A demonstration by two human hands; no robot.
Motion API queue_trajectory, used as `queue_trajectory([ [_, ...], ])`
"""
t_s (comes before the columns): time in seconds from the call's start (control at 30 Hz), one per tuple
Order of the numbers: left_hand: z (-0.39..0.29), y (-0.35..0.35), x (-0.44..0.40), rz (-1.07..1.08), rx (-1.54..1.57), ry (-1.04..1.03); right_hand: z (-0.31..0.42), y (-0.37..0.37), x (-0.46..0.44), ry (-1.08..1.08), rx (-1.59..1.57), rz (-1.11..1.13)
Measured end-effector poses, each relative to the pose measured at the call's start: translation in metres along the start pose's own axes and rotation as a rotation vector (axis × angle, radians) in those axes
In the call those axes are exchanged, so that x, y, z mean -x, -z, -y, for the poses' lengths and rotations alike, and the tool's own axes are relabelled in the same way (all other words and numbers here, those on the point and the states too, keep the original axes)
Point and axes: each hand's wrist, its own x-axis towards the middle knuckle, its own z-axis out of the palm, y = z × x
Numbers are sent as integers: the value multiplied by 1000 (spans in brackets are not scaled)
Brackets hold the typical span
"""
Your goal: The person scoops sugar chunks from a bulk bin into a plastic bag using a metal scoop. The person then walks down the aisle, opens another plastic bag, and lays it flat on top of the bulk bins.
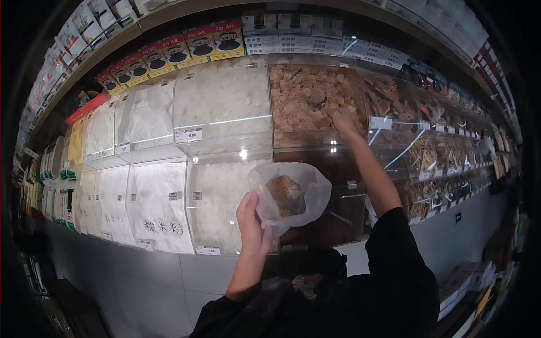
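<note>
My left hand (253, 222) grips the side of a translucent plastic bag (316, 194), its mouth spread wide toward me. Brown lumps (284, 191) that look like rock sugar lie inside the bag. Over the upper bin, my right hand (341, 123) has its fingers closed around what looks like the handle of a scoop (318, 97). The scoop's round end rests among amber-brown rock sugar lumps (296, 84); its handle is mostly covered by my fingers.
Clear bins of white crystals (222, 93) and white powder (158, 208) stand to the left. A dark-looking bin (321, 214) sits behind the bag. Dried goods (434, 155) fill bins at right. Red-and-yellow boxes (200, 44) line the shelf behind.
</note>
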Motion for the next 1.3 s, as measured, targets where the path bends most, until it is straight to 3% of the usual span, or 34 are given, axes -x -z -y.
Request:
queue_trajectory([
  [0.23,6,16,-5,139,69,-15,53,34,100,21,144,63],
  [0.33,8,6,0,28,69,-24,84,50,162,-57,77,220],
  [0.47,13,6,1,93,17,-91,98,64,218,-105,105,483],
  [0.53,13,5,0,87,121,-20,95,67,237,-114,120,637],
  [0.63,11,5,4,79,117,-15,103,35,263,-268,218,772],
  [0.73,7,7,7,98,82,-51,71,1,267,-51,397,751],
  [0.93,0,13,8,72,69,-32,13,-54,270,495,1008,450],
  [1.13,-3,21,3,89,42,-71,40,-54,280,344,1113,456],
  [1.23,-5,26,-1,82,73,-86,59,-23,284,485,1026,333],
  [1.3,-7,28,-3,57,69,-74,87,0,285,397,812,306],
])
